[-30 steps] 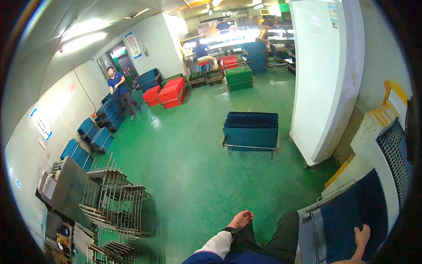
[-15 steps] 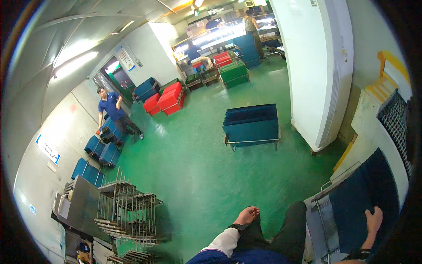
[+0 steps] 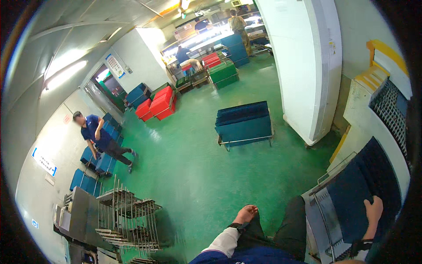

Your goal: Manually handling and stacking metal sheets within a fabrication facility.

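Note:
My left hand (image 3: 246, 214) rests by my left knee, its fingers loosely curled inward and nothing visible in them. Over on the right, my right hand (image 3: 373, 210) lies against a row of dark blue flat panels (image 3: 351, 187), thumb and fingers spread. These panels stand upright, close together, in a metal wire rack (image 3: 320, 215) beside my right leg. A grey flat surface shows at the rack's near end. Whether any single panel is pinched does not show.
Another rack of blue panels (image 3: 245, 127) stands on the green floor ahead. Empty metal racks (image 3: 127, 215) are at lower left. A tall white cabinet (image 3: 299, 70) and a yellow-trimmed machine (image 3: 373, 88) stand right. A person in blue (image 3: 99, 134) walks along the left wall, near red bins (image 3: 162, 103).
The person in blue has come nearer along the left wall, and my view has shifted slightly. Both my hands stay in about the same places.

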A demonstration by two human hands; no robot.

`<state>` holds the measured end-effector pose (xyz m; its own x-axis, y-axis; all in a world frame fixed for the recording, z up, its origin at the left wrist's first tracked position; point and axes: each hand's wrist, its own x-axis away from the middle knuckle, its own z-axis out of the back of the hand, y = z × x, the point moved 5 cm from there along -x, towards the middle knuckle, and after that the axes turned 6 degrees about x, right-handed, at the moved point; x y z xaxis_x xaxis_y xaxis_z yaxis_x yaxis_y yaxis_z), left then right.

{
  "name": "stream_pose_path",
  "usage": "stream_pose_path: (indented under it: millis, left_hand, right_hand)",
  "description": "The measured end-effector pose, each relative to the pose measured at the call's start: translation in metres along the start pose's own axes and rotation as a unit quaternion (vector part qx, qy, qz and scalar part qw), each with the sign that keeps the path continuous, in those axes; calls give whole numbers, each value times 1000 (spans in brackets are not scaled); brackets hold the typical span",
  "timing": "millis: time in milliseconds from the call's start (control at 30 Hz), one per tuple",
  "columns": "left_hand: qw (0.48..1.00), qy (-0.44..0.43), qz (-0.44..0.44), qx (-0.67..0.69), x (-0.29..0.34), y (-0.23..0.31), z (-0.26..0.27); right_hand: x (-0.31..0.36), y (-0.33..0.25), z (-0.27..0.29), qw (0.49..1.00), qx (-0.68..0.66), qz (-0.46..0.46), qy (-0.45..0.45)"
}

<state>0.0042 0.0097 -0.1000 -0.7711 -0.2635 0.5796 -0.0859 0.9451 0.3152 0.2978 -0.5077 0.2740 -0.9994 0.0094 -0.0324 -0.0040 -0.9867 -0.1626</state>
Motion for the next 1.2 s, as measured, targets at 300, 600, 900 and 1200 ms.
stream_pose_path:
  millis: [300,600,900,1200]
  left_hand:
    - [999,3,28,32,10,1,-8]
    - [999,6,4,49,3,0,-3]
    - [998,-14,16,58,5,2,-5]
    - [998,47,-19,38,22,3,-21]
  right_hand:
    - [2,-4,7,1000,-8,-11,3]
    - [13,-13,10,1000,6,-3,-24]
    - [8,0,-9,999,36,22,-16]
    - [3,3,-17,999,40,0,-25]
